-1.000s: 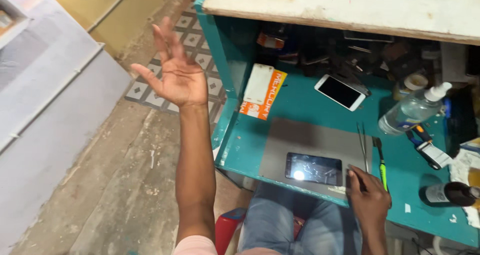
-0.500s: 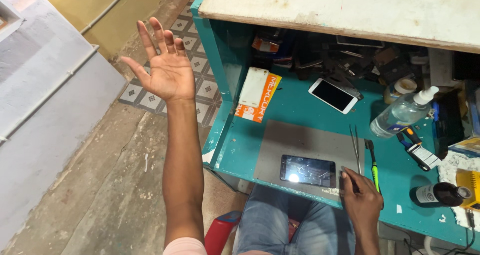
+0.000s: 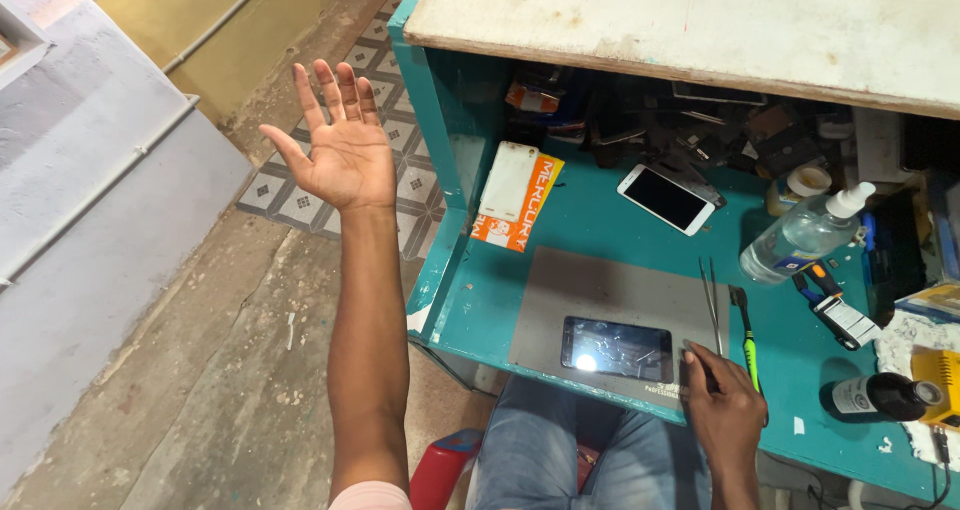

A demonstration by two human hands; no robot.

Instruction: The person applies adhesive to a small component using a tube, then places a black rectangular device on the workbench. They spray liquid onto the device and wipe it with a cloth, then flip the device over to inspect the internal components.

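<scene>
Teal workbench [image 3: 600, 220] carries a grey mat [image 3: 600, 290] with a cracked phone [image 3: 616, 348]. Left hand [image 3: 340, 150] is raised, open, empty. Right hand [image 3: 725, 410] rests beside tweezers [image 3: 714, 305], gripping nothing visible; a careless nudge could push the phone off the edge.

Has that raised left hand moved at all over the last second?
Yes. The left hand has drifted away from the teal workbench, out over the patterned floor tiles, palm open and empty. The right hand rests by the dark phone.
</scene>
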